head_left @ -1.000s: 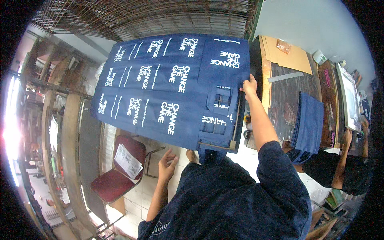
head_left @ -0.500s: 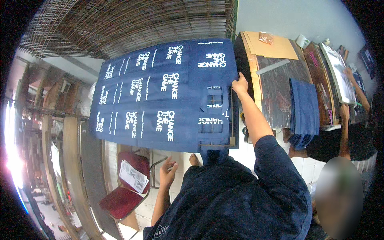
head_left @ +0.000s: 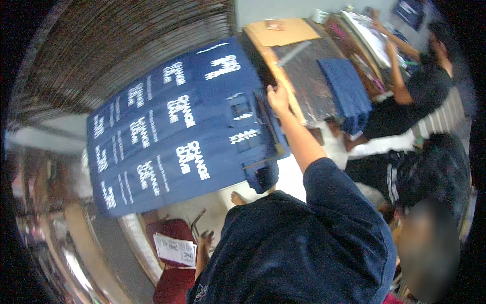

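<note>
Dark blue fabric pieces [head_left: 164, 134] with white printing lie spread over a wire drying rack. At the rack's right edge, my right hand [head_left: 277, 99] is closed with its fingers curled; what it grips there is hidden. Beside that hand, gaps in the fabric show part of the wire grid [head_left: 242, 109]. My left hand [head_left: 205, 239] hangs low by my side, blurred, its fingers loosely apart and nothing seen in them. It is nearest a dark red chair [head_left: 174, 281] with printed white sheets [head_left: 174, 249] on it.
Stacked wire racks [head_left: 126, 55] rise behind the fabric. To the right stands a dark-topped table [head_left: 304, 76] with cardboard [head_left: 283, 33] and a pile of blue fabric [head_left: 347, 93]. One person [head_left: 425, 83] works farther right; another, in black [head_left: 430, 172], is closer.
The view has swung to the right, so the rack and fabric appear tilted and farther left. My right hand stays at the rack's edge. More of the people at right shows.
</note>
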Motion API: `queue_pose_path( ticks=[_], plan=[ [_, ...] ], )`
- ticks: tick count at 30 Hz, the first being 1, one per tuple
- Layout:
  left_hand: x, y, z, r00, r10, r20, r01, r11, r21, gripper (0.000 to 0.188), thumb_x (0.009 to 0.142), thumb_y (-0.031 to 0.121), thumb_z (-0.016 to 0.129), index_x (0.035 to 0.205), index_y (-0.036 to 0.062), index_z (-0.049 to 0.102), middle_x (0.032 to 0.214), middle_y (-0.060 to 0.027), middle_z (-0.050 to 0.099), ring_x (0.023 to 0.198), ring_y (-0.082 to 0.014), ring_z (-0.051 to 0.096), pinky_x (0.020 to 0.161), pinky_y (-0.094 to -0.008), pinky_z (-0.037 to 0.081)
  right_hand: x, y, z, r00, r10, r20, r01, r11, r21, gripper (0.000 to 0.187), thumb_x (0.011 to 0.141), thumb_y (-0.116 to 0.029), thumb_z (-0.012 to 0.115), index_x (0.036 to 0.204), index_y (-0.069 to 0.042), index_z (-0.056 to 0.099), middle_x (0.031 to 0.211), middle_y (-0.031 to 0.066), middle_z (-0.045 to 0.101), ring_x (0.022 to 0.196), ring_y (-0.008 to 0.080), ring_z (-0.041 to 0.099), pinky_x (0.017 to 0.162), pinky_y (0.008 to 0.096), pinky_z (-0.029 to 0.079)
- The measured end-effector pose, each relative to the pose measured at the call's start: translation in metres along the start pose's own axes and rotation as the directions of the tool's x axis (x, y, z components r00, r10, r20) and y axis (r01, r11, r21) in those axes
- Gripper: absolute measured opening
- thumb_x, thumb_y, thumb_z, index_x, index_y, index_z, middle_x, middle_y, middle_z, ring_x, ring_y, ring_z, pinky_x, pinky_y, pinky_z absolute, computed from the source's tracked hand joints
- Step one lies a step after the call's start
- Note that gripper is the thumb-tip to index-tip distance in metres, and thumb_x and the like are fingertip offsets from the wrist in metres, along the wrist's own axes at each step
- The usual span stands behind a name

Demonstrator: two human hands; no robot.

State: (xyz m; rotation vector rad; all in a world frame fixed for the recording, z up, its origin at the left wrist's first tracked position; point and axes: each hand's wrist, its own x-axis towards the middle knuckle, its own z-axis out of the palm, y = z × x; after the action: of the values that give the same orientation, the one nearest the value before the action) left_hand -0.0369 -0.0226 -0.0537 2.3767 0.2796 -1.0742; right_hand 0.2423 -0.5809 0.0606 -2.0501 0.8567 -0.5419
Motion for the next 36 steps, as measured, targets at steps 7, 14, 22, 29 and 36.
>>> queue_pose_path(
  ticks=[7, 14, 22, 29, 36],
  plan=[
    [0.065, -0.068, 0.008, 0.951, 0.072, 0.300, -0.132, 0.974, 0.182, 0.053, 0.078, 0.034, 0.064, 0.117, 0.0009, 0.052, 0.076, -0.0120, 0.062, 0.066, -0.0158, 0.058, 0.060, -0.0271, 0.045, -0.126, 0.111, -0.122, 0.927, 0.197, -0.319, -0.226, 0.973, -0.056, 0.048, 0.078, -0.029, 0.059, 0.117, -0.004, 0.048, 0.094, 0.0156, 0.062, 0.088, 0.0297, 0.059, 0.078, 0.0385, 0.045],
    [0.139, -0.013, -0.027, 0.899, 0.116, 0.423, -0.255, 0.923, 0.289, 0.050, 0.079, 0.032, 0.063, 0.116, 0.0008, 0.052, 0.078, -0.0111, 0.062, 0.066, -0.0157, 0.058, 0.060, -0.0273, 0.045, -0.381, 0.300, -0.209, 0.719, 0.693, 0.052, -0.542, 0.607, -0.581, 0.052, 0.072, -0.033, 0.062, 0.110, 0.002, 0.054, 0.108, 0.0244, 0.057, 0.104, 0.0371, 0.054, 0.091, 0.0386, 0.042],
    [0.156, 0.049, -0.020, 0.867, 0.204, 0.455, -0.325, 0.923, 0.206, 0.046, 0.080, 0.030, 0.062, 0.115, 0.0006, 0.053, 0.079, -0.0100, 0.061, 0.066, -0.0155, 0.057, 0.060, -0.0276, 0.046, -0.463, 0.329, -0.219, 0.593, 0.794, 0.137, -0.641, 0.568, -0.516, 0.041, 0.070, -0.019, 0.067, 0.107, -0.004, 0.058, 0.086, 0.0179, 0.061, 0.079, 0.0274, 0.059, 0.072, 0.0360, 0.048],
    [0.141, 0.023, -0.034, 0.930, 0.238, 0.280, -0.270, 0.959, 0.083, 0.043, 0.081, 0.028, 0.060, 0.114, 0.0005, 0.053, 0.081, -0.0091, 0.061, 0.066, -0.0154, 0.057, 0.059, -0.0278, 0.046, -0.308, 0.236, -0.188, 0.796, 0.590, 0.132, -0.463, 0.735, -0.496, 0.050, 0.072, -0.022, 0.057, 0.118, -0.003, 0.052, 0.114, 0.0209, 0.055, 0.108, 0.0316, 0.053, 0.092, 0.0360, 0.041],
    [0.103, -0.031, -0.020, 0.970, 0.174, 0.170, -0.201, 0.967, 0.155, 0.040, 0.082, 0.026, 0.059, 0.113, 0.0004, 0.053, 0.083, -0.0081, 0.060, 0.066, -0.0152, 0.057, 0.059, -0.0281, 0.046, -0.202, 0.173, -0.161, 0.870, 0.348, 0.349, -0.206, 0.900, -0.385, 0.052, 0.070, -0.022, 0.054, 0.120, -0.009, 0.051, 0.111, 0.0223, 0.056, 0.106, 0.0347, 0.053, 0.091, 0.0393, 0.042]
  ],
)
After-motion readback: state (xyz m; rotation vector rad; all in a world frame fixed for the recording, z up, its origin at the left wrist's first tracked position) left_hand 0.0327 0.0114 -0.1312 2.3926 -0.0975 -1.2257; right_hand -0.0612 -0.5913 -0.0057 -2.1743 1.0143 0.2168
